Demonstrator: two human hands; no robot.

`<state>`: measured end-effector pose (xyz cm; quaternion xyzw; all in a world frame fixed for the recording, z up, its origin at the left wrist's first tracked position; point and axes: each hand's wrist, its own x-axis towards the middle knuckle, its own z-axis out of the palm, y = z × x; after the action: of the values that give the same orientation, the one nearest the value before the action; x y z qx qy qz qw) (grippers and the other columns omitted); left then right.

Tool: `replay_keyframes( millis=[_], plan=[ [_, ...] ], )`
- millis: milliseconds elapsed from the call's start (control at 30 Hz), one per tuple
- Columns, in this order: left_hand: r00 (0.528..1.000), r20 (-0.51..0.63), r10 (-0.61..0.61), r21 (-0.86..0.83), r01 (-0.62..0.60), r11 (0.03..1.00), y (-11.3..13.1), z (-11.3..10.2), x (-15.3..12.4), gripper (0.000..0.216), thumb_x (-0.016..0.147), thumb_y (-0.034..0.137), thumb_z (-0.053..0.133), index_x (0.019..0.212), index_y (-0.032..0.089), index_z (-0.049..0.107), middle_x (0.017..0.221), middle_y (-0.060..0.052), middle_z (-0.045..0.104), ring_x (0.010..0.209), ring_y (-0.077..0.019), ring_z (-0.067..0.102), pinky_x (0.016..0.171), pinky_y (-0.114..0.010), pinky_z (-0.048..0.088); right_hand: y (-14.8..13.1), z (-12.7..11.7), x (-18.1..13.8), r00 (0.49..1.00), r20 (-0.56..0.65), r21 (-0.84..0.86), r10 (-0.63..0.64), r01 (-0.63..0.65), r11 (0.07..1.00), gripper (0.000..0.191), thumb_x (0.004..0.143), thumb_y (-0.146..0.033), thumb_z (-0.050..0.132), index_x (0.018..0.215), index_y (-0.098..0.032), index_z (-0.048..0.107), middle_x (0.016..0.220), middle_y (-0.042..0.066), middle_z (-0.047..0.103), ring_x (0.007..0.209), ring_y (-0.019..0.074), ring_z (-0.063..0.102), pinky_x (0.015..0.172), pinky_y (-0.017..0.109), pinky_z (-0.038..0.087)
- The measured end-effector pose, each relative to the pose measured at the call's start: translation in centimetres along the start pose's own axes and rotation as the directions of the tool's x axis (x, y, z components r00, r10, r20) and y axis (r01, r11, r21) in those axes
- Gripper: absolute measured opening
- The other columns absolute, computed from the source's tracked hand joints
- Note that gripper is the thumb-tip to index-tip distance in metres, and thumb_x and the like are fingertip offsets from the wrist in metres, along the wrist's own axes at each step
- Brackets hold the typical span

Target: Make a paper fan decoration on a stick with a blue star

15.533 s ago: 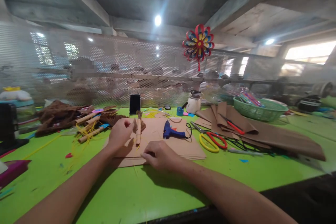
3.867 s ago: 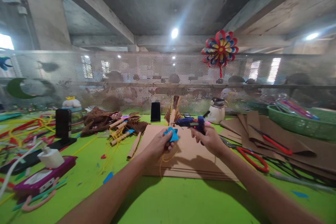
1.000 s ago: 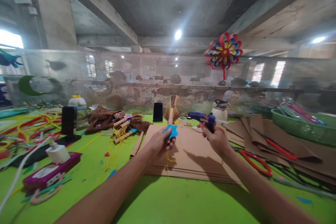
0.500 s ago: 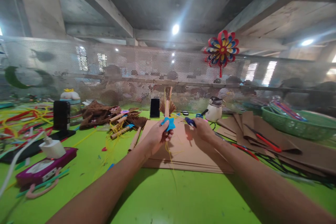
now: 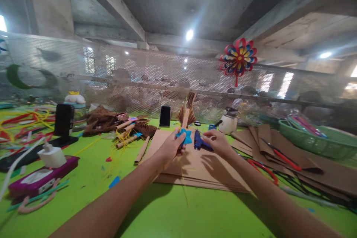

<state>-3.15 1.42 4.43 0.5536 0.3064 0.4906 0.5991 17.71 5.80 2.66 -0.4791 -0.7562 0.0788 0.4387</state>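
Observation:
My left hand (image 5: 169,149) is closed round an upright rolled brown paper stick (image 5: 186,116) that carries fanned brown paper leaves and a small blue star (image 5: 186,136) at my thumb. Yellow strands hang below that hand. My right hand (image 5: 217,143) rests on the blue glue gun (image 5: 199,142), which stands nozzle-down on the stack of brown cardboard sheets (image 5: 200,169). Its fingers are curled at the gun's rear.
On the green table (image 5: 83,189) lie red scissors (image 5: 263,171), folded brown paper (image 5: 292,156), a green basket (image 5: 320,139), a black phone (image 5: 165,116), a white pot (image 5: 228,121), finished brown paper sticks (image 5: 131,134), and a purple case with a white charger (image 5: 41,174). A mesh screen (image 5: 111,78) with a paper pinwheel (image 5: 238,57) stands behind.
My right hand has brought the glue gun down from the air onto the cardboard. My left hand has kept the stick with the star upright, shifting slightly.

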Motion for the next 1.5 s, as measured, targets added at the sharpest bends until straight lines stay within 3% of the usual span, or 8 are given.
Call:
replay_keyframes(
  millis=[100,200,300,433,700,1100,1233,1500],
  plan=[
    [0.999,0.054,-0.001,0.008,0.000,1.000,-0.2,0.5,-0.1,0.030,0.076,0.042,0.056,0.088,0.019,0.041,0.057,0.007,0.042,0.046,-0.0035,0.038,0.044,-0.014,0.028,-4.3,-0.2,-1.0,0.995,0.093,0.413,0.020,-0.057,0.909,0.032,0.079,-0.041,0.050,0.088,-0.014,0.063,0.077,0.005,0.063,0.067,0.0144,0.054,0.064,0.028,0.043],
    [0.995,0.095,-0.003,0.003,0.003,1.000,-0.3,0.9,-0.3,0.030,0.076,0.043,0.056,0.086,0.019,0.041,0.057,0.007,0.041,0.048,-0.0042,0.038,0.045,-0.015,0.027,-6.7,0.3,-1.6,0.995,0.096,0.545,0.024,-0.073,0.835,0.030,0.072,-0.043,0.058,0.075,-0.014,0.063,0.066,0.001,0.059,0.057,0.0109,0.049,0.056,0.024,0.040],
    [0.991,0.131,-0.011,-0.008,0.012,1.000,-0.2,1.2,-0.6,0.029,0.077,0.044,0.054,0.087,0.019,0.042,0.059,0.006,0.042,0.049,-0.0046,0.038,0.046,-0.016,0.027,-6.9,0.8,-1.8,0.993,0.073,0.558,0.088,-0.114,0.822,0.026,0.067,-0.039,0.064,0.065,-0.014,0.059,0.057,-0.002,0.053,0.052,0.0085,0.043,0.051,0.022,0.036],
    [0.991,0.130,-0.014,-0.076,0.024,0.997,0.1,1.5,-0.9,0.029,0.078,0.044,0.054,0.088,0.018,0.045,0.062,0.004,0.044,0.051,-0.0048,0.040,0.048,-0.016,0.030,-6.5,0.7,-2.2,0.995,0.055,0.573,0.078,-0.096,0.814,0.023,0.068,-0.036,0.063,0.063,-0.014,0.057,0.054,-0.003,0.048,0.048,0.0067,0.037,0.046,0.020,0.030],
    [0.985,0.148,-0.090,-0.257,0.126,0.958,0.0,1.4,-0.7,0.045,0.078,0.059,0.039,0.076,0.016,0.047,0.060,0.002,0.047,0.047,-0.0058,0.043,0.044,-0.017,0.029,-7.1,0.3,-2.9,0.988,0.034,0.741,0.151,-0.126,0.659,0.025,0.070,-0.038,0.063,0.065,-0.015,0.055,0.047,-0.004,0.047,0.040,0.0059,0.036,0.040,0.021,0.028],
    [0.980,0.182,-0.080,-0.205,0.117,0.972,-0.4,1.6,-0.8,0.045,0.080,0.058,0.039,0.076,0.014,0.051,0.060,0.001,0.046,0.047,-0.0063,0.043,0.043,-0.018,0.029,-6.8,0.3,-2.9,0.981,0.092,0.837,0.173,-0.170,0.520,0.023,0.068,-0.034,0.067,0.064,-0.014,0.057,0.057,0.000,0.056,0.044,0.0064,0.044,0.042,0.020,0.033],
    [0.974,0.211,-0.078,-0.195,0.120,0.973,-0.7,1.4,-0.6,0.046,0.080,0.057,0.039,0.068,0.014,0.049,0.057,0.002,0.044,0.047,-0.0065,0.042,0.044,-0.019,0.030,-6.7,0.3,-2.9,0.973,0.103,0.846,0.206,-0.195,0.496,0.023,0.066,-0.034,0.068,0.066,-0.014,0.057,0.055,-0.001,0.056,0.043,0.0067,0.045,0.042,0.020,0.033],
    [0.969,0.233,-0.086,-0.171,0.128,0.977,-0.6,1.7,-0.8,0.040,0.081,0.054,0.039,0.077,0.015,0.049,0.059,0.002,0.044,0.048,-0.0065,0.043,0.044,-0.018,0.029,-7.0,0.0,-2.8,0.967,0.089,0.851,0.239,-0.199,0.486,0.025,0.065,-0.036,0.069,0.065,-0.013,0.059,0.054,-0.001,0.056,0.041,0.0059,0.044,0.040,0.020,0.033]
  ],
)
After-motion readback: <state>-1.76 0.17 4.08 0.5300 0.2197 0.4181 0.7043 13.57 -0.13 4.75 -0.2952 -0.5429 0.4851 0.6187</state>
